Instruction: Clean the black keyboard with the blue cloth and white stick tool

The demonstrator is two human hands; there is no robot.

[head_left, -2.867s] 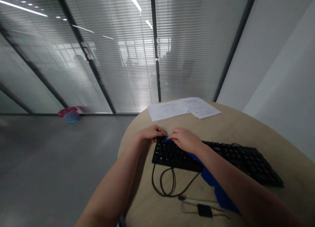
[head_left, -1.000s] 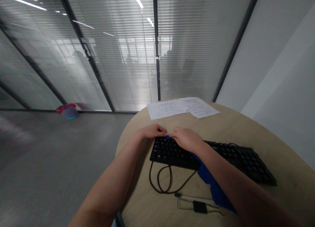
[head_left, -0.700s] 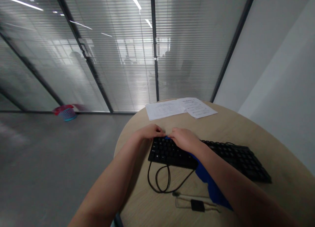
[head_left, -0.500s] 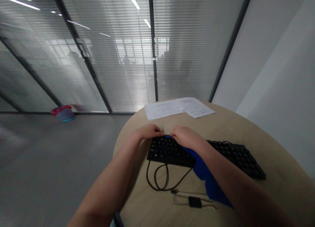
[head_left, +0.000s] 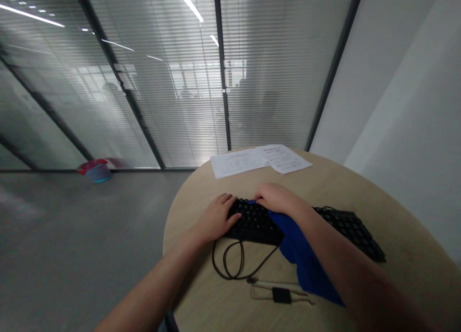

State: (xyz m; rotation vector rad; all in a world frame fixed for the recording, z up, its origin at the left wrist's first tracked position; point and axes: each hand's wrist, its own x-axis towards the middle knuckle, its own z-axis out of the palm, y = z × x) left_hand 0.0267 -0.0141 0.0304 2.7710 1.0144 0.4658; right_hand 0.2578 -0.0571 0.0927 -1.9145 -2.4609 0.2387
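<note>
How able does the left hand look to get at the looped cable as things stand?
Probably yes: the left hand rests on the keyboard, and nothing covers the loops of the cable on the table close by.

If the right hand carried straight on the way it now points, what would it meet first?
Probably the fingertips of the left hand, resting at the keyboard's left end, though the right hand might pass just beyond them; depth is unclear.
</note>
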